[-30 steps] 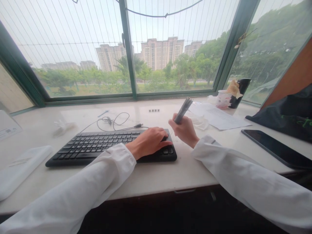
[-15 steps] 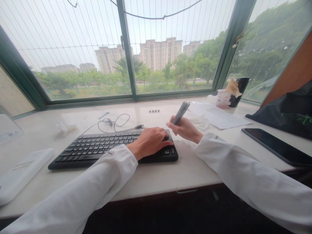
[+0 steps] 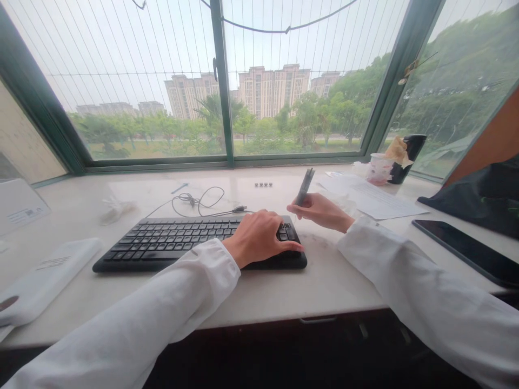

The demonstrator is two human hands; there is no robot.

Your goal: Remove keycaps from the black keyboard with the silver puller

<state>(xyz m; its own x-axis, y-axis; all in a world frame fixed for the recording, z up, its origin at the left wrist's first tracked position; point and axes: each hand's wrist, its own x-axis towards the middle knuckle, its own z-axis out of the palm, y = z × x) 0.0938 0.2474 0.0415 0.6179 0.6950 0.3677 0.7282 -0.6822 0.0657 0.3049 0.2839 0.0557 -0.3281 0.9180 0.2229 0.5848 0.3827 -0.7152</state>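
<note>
A black keyboard (image 3: 162, 240) lies on the pale sill-like desktop. Across its right part rests my left hand (image 3: 259, 237), palm down, thumb stretched out over the number keys and the other fingers partly bent; it holds nothing visible. Just beyond the keyboard's right end, my right hand (image 3: 322, 209) is closed around a slim dark grey tool (image 3: 304, 186). The tool points up and tilts slightly right; its lower end is hidden by the fingers, and its exact kind is unclear. Several small keycap-like pieces (image 3: 263, 185) sit in a row behind the keyboard.
The keyboard's USB cable (image 3: 198, 200) lies coiled behind it. A white box (image 3: 57, 275) and crumpled plastic (image 3: 115, 208) are at left. To the right are paper sheets (image 3: 373, 197), a paper cup (image 3: 379, 168), a black cylinder (image 3: 407, 159), a phone (image 3: 466, 251) and a dark bag (image 3: 478, 200).
The whole view has shifted, so things appear further right. My left thumb has spread out from the keys, and the grey tool in my right hand stands more upright.
</note>
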